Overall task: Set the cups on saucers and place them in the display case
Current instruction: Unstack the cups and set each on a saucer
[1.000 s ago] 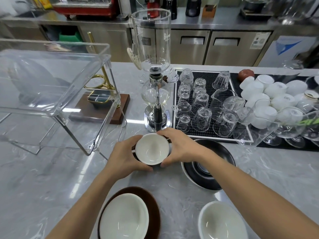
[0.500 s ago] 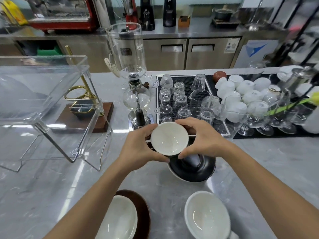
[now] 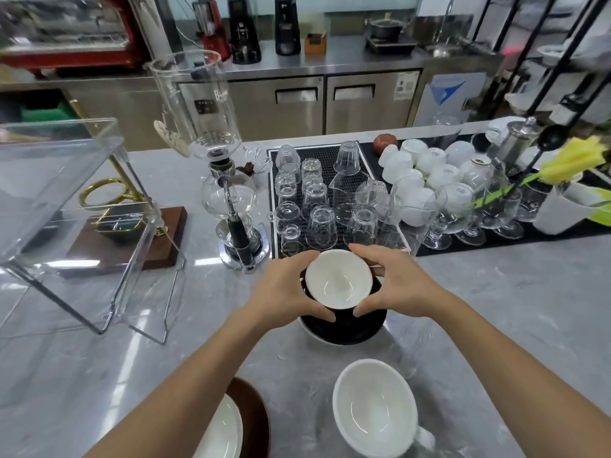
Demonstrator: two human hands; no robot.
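Both hands on one cup (image 3: 338,280): white inside, dark outside, upright, mouth facing the camera. Left hand (image 3: 287,291) grips its left side, thumb curled under the near rim, fingers round the far side. Right hand (image 3: 395,281) grips the right side the same way, thumb at the near rim, fingers curled over the far edge. Cup sits directly over the black saucer (image 3: 344,328) on the grey marble counter (image 3: 496,325); can't tell if the base touches the saucer or hangs just above it, hands hide the contact

Near edge: a second white cup (image 3: 375,407) stands bare on the counter, handle at its lower right, near the black saucer but apart from it. Bottom left of it, a third white cup (image 3: 221,431) sits on a brown saucer (image 3: 256,421), both cut off by the frame

Display case (image 3: 66,206): clear acrylic box on a wire stand, far left, well apart from the hands. A brass pour-over stand on a wooden base (image 3: 132,249) shows through and behind it

Behind the hands: glass siphon brewer (image 3: 218,180), then a black mat (image 3: 327,200) full of upturned glasses, then a cluster of upturned white cups (image 3: 426,170) and stemmed glasses to the right
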